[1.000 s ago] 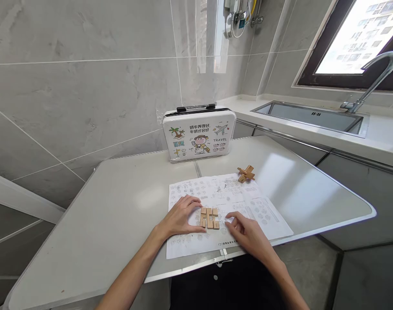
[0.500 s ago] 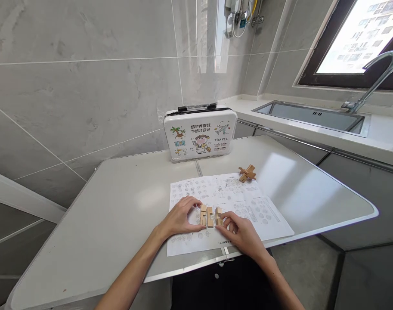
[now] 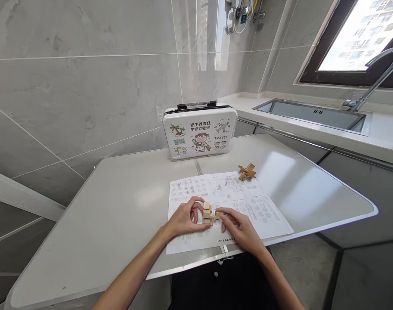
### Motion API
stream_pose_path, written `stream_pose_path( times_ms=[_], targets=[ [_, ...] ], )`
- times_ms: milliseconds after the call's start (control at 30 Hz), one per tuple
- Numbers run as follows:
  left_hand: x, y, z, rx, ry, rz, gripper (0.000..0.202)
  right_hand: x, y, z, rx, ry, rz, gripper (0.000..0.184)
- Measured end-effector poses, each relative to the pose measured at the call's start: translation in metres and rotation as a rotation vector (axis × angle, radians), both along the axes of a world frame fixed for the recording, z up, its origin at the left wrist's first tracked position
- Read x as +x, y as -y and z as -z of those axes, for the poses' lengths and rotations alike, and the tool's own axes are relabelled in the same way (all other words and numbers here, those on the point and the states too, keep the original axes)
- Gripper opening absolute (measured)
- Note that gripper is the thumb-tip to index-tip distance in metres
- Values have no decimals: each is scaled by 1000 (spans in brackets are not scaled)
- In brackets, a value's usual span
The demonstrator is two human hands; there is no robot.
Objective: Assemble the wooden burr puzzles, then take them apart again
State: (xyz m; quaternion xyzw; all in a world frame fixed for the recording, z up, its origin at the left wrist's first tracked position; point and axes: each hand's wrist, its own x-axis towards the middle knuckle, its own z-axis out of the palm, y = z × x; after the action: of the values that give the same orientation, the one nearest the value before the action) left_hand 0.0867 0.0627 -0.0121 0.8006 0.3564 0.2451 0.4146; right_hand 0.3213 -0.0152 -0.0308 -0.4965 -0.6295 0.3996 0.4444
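Over the printed sheet (image 3: 196,185), my left hand (image 3: 182,218) pinches notched wooden puzzle pieces (image 3: 207,206) standing side by side, thumb at the near end and fingers at the far end. Crosswise on top of them lies another notched wooden piece (image 3: 219,214), its right end between the thumb and fingers of my right hand (image 3: 241,227). Parts of the lower pieces are hidden under the crossing one. At the sheet's upper right corner sits a wooden burr puzzle (image 3: 247,172) of crossed pieces.
A white cartoon-printed case (image 3: 199,133) stands upright at the back of the white folding table (image 3: 128,193). To the right are a counter with a sink (image 3: 309,114) and a curved faucet (image 3: 373,82). A tiled wall (image 3: 102,94) rises behind.
My right hand has turned its notched piece from upright to crosswise and moved it left onto the pieces at my left hand. Those pieces are now drawn together.
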Motion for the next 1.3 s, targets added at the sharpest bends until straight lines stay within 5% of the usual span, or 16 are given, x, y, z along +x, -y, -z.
stream_pose_path(
  times_ms=[567, 933, 1300],
  targets=[
    [11, 8, -7, -12, -96, 59, 69, 1, 1, 2, -47, 24, 25, 43],
    [11, 8, -5, 45, -56, 36, 70, 1, 0, 8, -49, -11, 45, 38],
    [11, 5, -3, -78, 21, -76, 71, -1, -1, 11, -77, -72, 50, 40]
  ],
)
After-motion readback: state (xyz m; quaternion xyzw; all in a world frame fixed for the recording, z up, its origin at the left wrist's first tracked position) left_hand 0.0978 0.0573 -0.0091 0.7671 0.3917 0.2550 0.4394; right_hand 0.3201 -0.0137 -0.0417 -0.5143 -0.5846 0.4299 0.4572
